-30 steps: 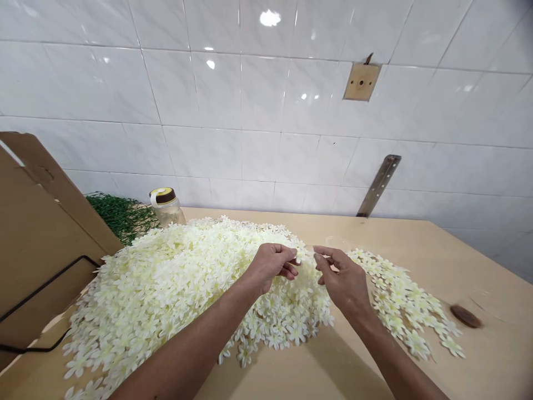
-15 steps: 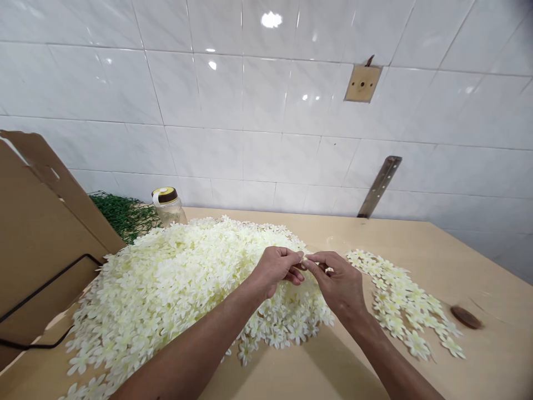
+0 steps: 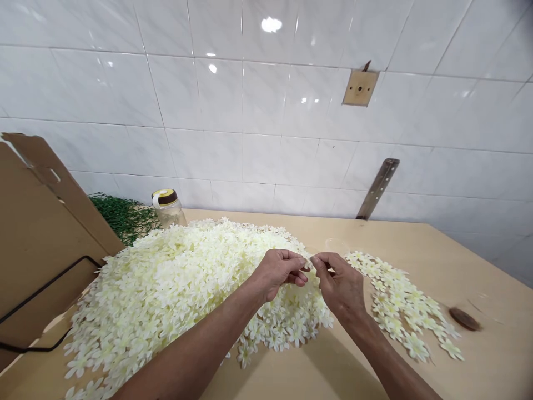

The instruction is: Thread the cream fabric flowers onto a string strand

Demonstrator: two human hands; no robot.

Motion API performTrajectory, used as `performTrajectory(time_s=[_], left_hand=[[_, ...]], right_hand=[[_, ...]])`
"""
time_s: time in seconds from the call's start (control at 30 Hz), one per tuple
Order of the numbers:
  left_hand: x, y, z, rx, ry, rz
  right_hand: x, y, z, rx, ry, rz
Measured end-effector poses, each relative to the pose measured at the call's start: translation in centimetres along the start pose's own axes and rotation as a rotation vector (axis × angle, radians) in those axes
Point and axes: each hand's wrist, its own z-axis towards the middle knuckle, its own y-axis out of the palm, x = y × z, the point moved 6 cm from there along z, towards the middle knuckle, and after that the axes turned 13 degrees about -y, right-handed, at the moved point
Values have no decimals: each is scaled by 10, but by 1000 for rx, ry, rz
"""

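My left hand [image 3: 285, 273] is held over the right edge of a big heap of white artificial flowers [image 3: 195, 266], thumb and forefinger pinched together. Facing it, my right hand [image 3: 340, 280] also pinches, its fingertips a small gap away from the left ones. Something small and pale shows at the left fingertips, too small to make out. Whatever the right fingertips grip is hidden. To the right of my right hand, a winding band of similar flowers [image 3: 395, 297] lies on the table.
A brown oval object [image 3: 465, 319] sits near thin clear strands on the tan table [image 3: 470, 266]. Behind the heap stand a lidded bottle [image 3: 169, 208] and green netting [image 3: 125, 216]. Cardboard [image 3: 45, 239] and a black metal frame [image 3: 50, 286] are at left. A metal bracket [image 3: 378, 189] leans against the tiled wall.
The fingertips of my two hands, which were touching, have moved slightly apart. My right fingertips shifted a little to the right; the flowers stay as they were.
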Motion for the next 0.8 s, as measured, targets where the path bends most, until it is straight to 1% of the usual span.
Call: performTrajectory(time_s=[0.17,0.27,0.4,0.53,0.63,0.7,0.8], left_hand=[[0,-1,2,9,2,8],[0,-1,2,15,1,24],[1,-3,1,36,1,50],[4,-5,-1,55,6,48],[8,-7,-3,73,29,-25],[11,-8,-3,82,48,-109],[11,-7,-3,76,46,-190]], right_hand=[[1,3,-1,-46,87,16],[2,4,-2,-73,178,62],[8,6,-4,-82,346,226],[15,9,-6,-46,451,407],[19,10,-6,-4,471,462],[18,8,-6,5,440,407],[11,7,-6,-23,357,280]])
